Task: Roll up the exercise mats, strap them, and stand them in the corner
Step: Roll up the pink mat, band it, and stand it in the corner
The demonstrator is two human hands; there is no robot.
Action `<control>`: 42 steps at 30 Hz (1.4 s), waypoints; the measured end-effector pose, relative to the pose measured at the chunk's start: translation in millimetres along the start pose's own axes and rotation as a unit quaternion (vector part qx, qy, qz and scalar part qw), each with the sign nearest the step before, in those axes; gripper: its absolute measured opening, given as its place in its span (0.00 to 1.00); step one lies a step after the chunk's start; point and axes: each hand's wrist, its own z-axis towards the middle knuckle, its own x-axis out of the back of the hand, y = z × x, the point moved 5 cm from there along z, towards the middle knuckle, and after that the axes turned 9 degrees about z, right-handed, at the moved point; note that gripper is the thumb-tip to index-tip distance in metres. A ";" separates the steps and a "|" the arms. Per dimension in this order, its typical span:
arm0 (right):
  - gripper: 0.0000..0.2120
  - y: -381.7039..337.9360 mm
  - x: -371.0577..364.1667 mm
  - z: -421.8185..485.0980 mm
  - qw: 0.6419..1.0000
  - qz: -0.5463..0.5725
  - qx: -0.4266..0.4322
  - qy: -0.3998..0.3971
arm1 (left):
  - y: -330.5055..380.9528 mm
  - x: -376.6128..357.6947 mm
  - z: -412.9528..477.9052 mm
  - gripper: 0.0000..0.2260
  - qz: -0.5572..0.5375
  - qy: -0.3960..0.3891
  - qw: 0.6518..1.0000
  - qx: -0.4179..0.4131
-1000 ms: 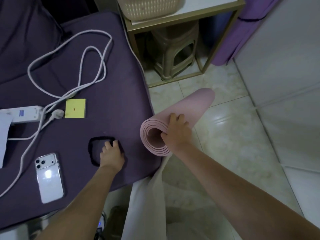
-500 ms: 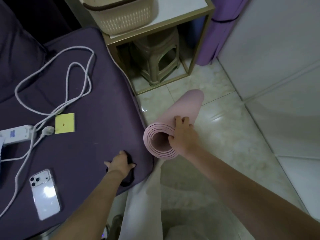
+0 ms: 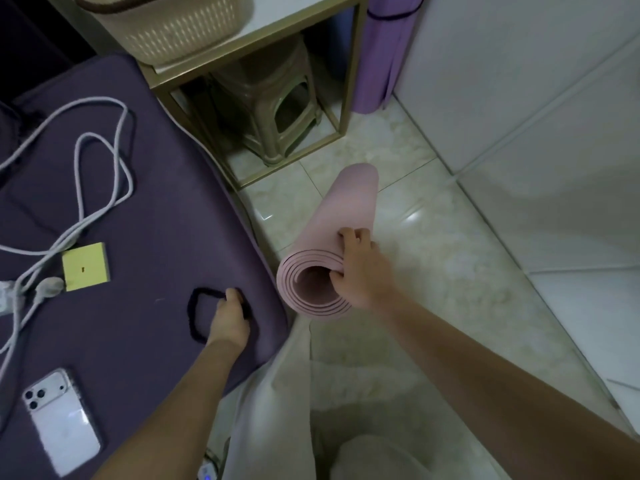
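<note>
Head view: a rolled pale-pink foam exercise mat (image 3: 337, 237) is held just off the bed edge above the tiled floor, the right hand (image 3: 360, 271) in a closed grip over its spiral end. The left hand (image 3: 227, 318) is pinched on a black elastic strap loop (image 3: 195, 315) lying on the purple bed (image 3: 156, 220). Strapping appears to be in hand; next, the loop would need lifting and sliding over the roll's end.

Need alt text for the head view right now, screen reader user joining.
Right hand grips the end of a rolled pink exercise mat above the tiled floor, while the left hand grasps a black strap loop on a purple cushion.
</note>
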 end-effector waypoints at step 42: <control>0.16 75.2 115.6 -29.5 0.970 0.197 -0.138 -0.038 | 268.1 129.3 -67.9 0.09 -0.059 0.099 0.885 -0.451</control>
